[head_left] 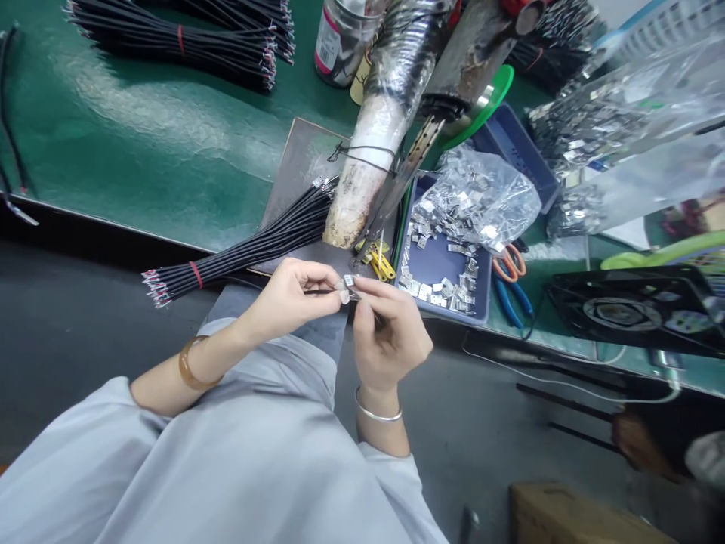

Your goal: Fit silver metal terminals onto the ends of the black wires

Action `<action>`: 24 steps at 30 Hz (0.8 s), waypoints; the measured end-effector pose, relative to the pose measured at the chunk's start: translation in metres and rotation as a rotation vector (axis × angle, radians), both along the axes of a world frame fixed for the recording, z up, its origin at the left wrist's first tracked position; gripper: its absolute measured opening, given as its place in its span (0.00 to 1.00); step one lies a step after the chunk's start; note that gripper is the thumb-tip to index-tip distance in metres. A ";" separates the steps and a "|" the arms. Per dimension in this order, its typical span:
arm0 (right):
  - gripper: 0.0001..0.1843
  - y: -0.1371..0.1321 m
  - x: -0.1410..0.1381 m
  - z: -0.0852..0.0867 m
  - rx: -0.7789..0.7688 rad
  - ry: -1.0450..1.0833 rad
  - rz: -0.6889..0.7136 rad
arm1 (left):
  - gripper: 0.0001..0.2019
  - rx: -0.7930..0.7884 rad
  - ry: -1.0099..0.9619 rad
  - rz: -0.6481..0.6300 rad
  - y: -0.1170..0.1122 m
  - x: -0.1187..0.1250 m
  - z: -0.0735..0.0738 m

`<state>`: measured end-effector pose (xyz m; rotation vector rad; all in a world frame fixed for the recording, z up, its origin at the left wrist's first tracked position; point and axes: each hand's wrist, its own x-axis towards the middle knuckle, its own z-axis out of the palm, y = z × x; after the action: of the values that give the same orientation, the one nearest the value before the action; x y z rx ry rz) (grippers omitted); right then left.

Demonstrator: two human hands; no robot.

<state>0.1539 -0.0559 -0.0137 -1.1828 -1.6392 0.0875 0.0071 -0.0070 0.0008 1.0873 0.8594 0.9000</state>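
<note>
My left hand [286, 298] is closed in a pinch on a thin black cable [320, 292], a short length of which shows between thumb and fingers. Facing it, my right hand [390, 329] has its fingertips closed on a small silver metal connector [348, 280]. The two sets of fingertips almost meet just in front of the table edge. Whether cable and connector touch is too small to tell. Behind my left hand, a bundle of black cables [266, 238] tied with a red band lies across a board [294, 162].
A blue tray [433, 257] holds many loose metal connectors and a plastic bag [492, 196]. Above the board hang a wrapped hose [368, 159] and a perforated metal rod [422, 143]. Pliers [513, 295], a yellow cutter [382, 262] and a black fan [628, 310] lie nearby.
</note>
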 end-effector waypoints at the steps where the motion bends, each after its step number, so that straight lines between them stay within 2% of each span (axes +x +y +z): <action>1: 0.06 0.001 0.000 0.000 -0.035 0.023 0.004 | 0.06 0.010 0.008 0.003 0.000 0.000 0.000; 4: 0.06 0.003 0.001 -0.001 0.013 0.075 -0.046 | 0.06 0.022 0.038 0.040 0.000 0.001 0.000; 8: 0.06 0.001 0.001 -0.007 0.122 0.014 -0.038 | 0.05 0.021 0.024 0.072 0.001 0.001 0.000; 13: 0.04 0.005 0.002 -0.015 -0.009 0.130 -0.056 | 0.07 0.012 0.001 0.111 0.002 0.002 0.001; 15: 0.04 0.007 0.003 -0.015 0.000 0.091 -0.052 | 0.07 0.014 0.009 0.126 0.003 0.002 0.000; 20: 0.08 0.012 0.005 -0.012 0.167 -0.131 -0.047 | 0.07 0.031 0.014 0.169 0.005 0.004 0.001; 24: 0.08 0.014 0.005 -0.015 0.157 -0.084 -0.030 | 0.06 0.047 0.019 0.205 0.007 0.006 0.002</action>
<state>0.1591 -0.0421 -0.0285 -1.1035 -1.6688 -0.1097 0.0136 -0.0005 0.0027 1.0629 0.9817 1.0863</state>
